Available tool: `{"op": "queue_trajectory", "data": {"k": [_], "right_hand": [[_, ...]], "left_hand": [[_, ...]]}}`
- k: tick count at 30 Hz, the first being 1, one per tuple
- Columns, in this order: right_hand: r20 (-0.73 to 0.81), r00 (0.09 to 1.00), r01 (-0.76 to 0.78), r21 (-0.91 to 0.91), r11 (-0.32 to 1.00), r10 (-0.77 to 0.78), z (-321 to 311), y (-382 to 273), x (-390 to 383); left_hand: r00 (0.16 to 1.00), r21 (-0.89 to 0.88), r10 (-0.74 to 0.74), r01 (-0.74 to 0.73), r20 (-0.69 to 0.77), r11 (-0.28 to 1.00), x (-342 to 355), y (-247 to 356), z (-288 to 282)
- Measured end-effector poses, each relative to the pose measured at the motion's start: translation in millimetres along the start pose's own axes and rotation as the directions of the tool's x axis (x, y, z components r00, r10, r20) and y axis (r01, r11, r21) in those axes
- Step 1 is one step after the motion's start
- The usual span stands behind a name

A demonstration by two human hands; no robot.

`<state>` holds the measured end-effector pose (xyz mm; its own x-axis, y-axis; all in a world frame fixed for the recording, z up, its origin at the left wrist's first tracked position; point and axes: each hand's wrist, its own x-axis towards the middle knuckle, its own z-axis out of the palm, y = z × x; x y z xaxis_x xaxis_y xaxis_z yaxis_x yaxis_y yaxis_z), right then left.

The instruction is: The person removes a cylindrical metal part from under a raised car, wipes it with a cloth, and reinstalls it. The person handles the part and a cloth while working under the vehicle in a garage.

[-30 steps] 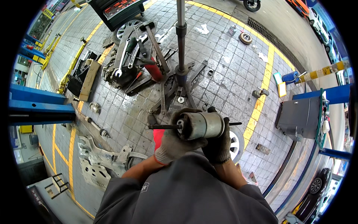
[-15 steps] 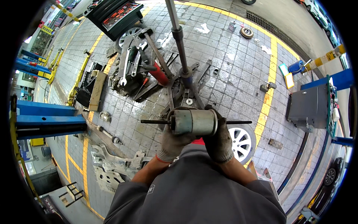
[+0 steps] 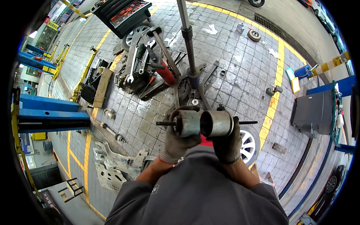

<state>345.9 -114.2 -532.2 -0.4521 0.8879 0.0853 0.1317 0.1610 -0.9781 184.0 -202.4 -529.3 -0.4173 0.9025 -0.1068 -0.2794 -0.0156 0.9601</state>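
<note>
In a soiled work glove, my left hand (image 3: 176, 146) grips a short greenish-grey metal sleeve (image 3: 189, 123) from below. Out of its left end sticks a dark threaded rod (image 3: 164, 123). My right hand (image 3: 229, 145), also gloved, is closed round a hollow silver metal cup (image 3: 221, 123) with a flanged right rim. The cup's open mouth faces the sleeve, with a small gap between them. A further rod end (image 3: 248, 122) protrudes to the right past my right hand. Both pieces are held level in front of my body, above the base of an upright stand.
Ahead rises a metal stand pole (image 3: 190, 52) with spread legs. Wrenches (image 3: 143, 62) lie on a greasy part to its left. A wheel (image 3: 248, 146) lies close by my right forearm, a metal subframe (image 3: 120, 159) at lower left. A grey cabinet (image 3: 313, 108) stands right.
The sleeve and the cup, joined end to end before, are now apart, and the cup's open mouth shows. Both hands keep their hold. The whole view has shifted slightly.
</note>
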Motion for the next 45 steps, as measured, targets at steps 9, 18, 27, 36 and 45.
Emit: {"op": "queue_trajectory", "data": {"k": [9, 18, 27, 36, 45], "right_hand": [[-0.03, 0.979, -0.182, 0.306, 0.934, 0.2, -9.5, 31.6, -4.6], [0.281, 0.862, -0.344, 0.935, 0.081, 0.422, -12.7, 50.8, -2.1], [0.23, 0.84, -0.31, 0.947, 0.086, 0.492, -13.4, 53.5, 3.8], [0.589, 0.684, -0.575, 0.798, -0.179, 0.429, -35.8, 75.0, 32.6], [0.804, 0.358, -0.928, 0.365, 0.081, 0.475, -40.1, 62.0, 93.1]], "left_hand": [[0.997, -0.183, 0.054, -0.062, -0.05, 0.981, -13.9, 33.0, -20.5], [0.994, -0.024, 0.076, -0.078, -0.076, 0.997, -28.4, 35.3, -26.8], [0.974, -0.007, 0.218, -0.219, -0.059, 0.976, -23.7, 49.3, -18.5], [0.996, -0.205, 0.02, -0.001, 0.092, 0.979, -10.9, 47.7, -25.0], [0.941, -0.341, -0.245, 0.316, 0.235, 0.886, 2.0, -2.8, -27.5]]}}
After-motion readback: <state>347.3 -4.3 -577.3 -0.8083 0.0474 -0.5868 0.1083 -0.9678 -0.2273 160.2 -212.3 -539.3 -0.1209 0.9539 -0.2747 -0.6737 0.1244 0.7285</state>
